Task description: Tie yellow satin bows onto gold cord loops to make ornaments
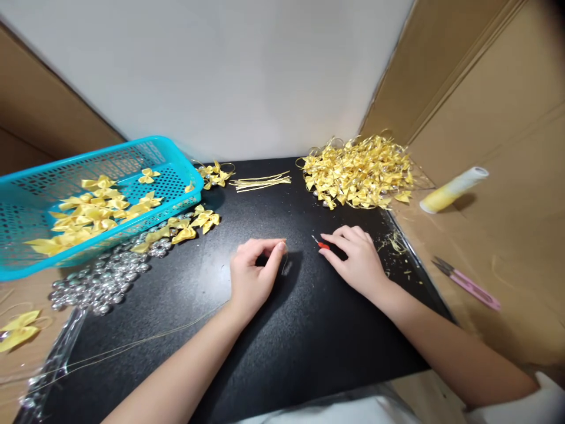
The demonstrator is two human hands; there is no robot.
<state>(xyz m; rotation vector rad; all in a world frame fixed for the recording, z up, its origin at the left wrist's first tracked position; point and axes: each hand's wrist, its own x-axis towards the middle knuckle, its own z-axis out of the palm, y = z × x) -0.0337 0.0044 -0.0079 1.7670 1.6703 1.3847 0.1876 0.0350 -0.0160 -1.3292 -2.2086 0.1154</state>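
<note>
My left hand [252,272] is closed in a pinch on the end of a thin thread [145,340]. A short tail of it hangs below my fingertips, and a long stretch trails to the lower left behind my forearm. To the right, my right hand [356,262] has its thumb and fingers closed on a small red-handled tool [323,245] with a thin metal tip. That tip points toward my left hand, and a gap of bare black tabletop [265,365] lies between the two. What my other right fingers do is partly hidden.
A blue plastic basket [190,187] of yellow bows [103,206] stands at left, with silver beads [103,282] beside it. Gold cords [262,181] lie at the back. Finished-looking yellow bows [357,171] are heaped back right. Pink thread snips [470,287] and a spool tube [454,189] are at right.
</note>
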